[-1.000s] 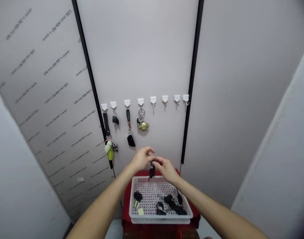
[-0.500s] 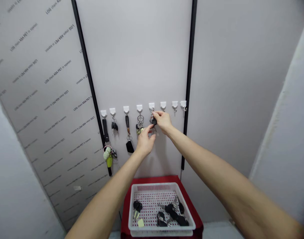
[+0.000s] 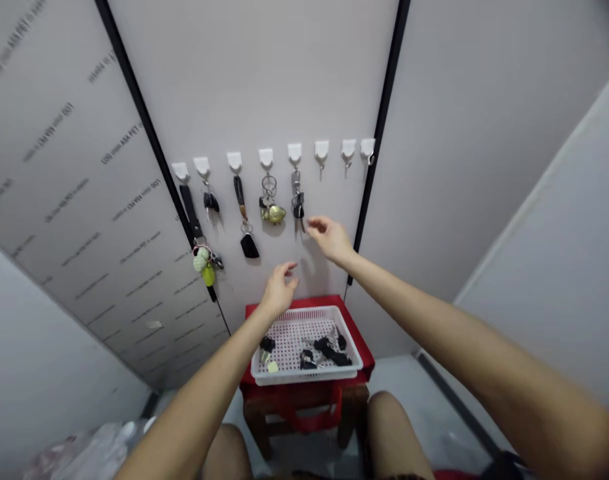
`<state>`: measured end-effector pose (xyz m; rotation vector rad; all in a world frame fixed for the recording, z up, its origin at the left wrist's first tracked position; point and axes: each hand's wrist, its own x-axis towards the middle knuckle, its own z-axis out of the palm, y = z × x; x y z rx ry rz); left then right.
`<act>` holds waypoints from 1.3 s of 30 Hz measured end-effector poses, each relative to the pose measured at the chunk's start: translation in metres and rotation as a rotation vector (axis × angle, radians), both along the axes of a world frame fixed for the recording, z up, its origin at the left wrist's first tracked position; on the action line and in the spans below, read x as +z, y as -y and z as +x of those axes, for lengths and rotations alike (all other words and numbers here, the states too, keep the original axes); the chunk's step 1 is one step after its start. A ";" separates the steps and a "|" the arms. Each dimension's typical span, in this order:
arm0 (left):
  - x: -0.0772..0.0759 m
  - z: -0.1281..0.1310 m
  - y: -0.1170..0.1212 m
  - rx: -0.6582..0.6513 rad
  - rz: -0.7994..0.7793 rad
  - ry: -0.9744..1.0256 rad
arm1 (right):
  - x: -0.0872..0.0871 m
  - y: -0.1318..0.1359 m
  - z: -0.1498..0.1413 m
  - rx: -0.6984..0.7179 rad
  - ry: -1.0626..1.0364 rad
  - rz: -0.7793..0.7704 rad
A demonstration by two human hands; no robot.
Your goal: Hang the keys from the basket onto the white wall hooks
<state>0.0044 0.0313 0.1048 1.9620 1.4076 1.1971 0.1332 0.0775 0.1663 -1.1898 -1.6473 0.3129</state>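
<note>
A bunch of black-headed keys (image 3: 298, 203) hangs by a metal clasp from a white hook (image 3: 294, 153) on the wall. Just to its right is my right hand (image 3: 330, 239), its fingers loosely bent and apart, the fingertips close to the lower keys; I see nothing held in it. My left hand (image 3: 280, 288) is lower, above the back of the white basket (image 3: 307, 381), open with nothing in it. Left of the bunch hang keys with a gold fish-shaped charm (image 3: 274, 213). Black keys (image 3: 329, 350) lie inside the basket.
Further left hang a black fob on a braided strap (image 3: 249, 245), small black keys (image 3: 211, 202) and a dark strap with a green charm (image 3: 207, 275). More white hooks (image 3: 321, 149) continue rightward. The basket stands on a red-covered wooden stool (image 3: 254, 407) between my knees.
Both hands have come away from the key bunch, which now hangs from the hook by itself. My left hand has dropped toward the basket. The view has tilted downward.
</note>
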 end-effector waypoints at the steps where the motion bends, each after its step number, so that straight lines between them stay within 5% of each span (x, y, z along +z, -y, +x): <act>1: -0.019 -0.001 0.006 -0.007 -0.049 -0.036 | -0.018 0.010 0.004 0.079 0.117 -0.083; 4: -0.069 -0.001 0.025 -0.079 -0.218 -0.185 | -0.075 0.040 0.015 0.364 0.534 -0.378; 6: -0.091 0.001 0.034 -0.146 -0.305 -0.301 | -0.106 0.056 0.021 0.423 0.762 -0.453; 11: -0.105 0.009 0.043 -0.180 -0.297 -0.494 | -0.141 0.073 0.021 0.328 1.105 -0.469; 18: -0.097 -0.004 0.038 -0.068 -0.497 -0.458 | -0.140 0.068 0.021 0.256 0.905 -0.496; 25: -0.079 -0.025 0.015 -0.135 -0.519 -0.012 | -0.124 0.057 0.024 0.292 0.526 -0.468; 32: -0.039 -0.021 0.005 -0.371 -0.447 0.114 | -0.114 0.062 0.002 0.509 0.159 -0.434; 39: -0.006 -0.010 0.001 -0.363 -0.353 0.201 | -0.084 0.056 0.000 0.354 -0.042 -0.343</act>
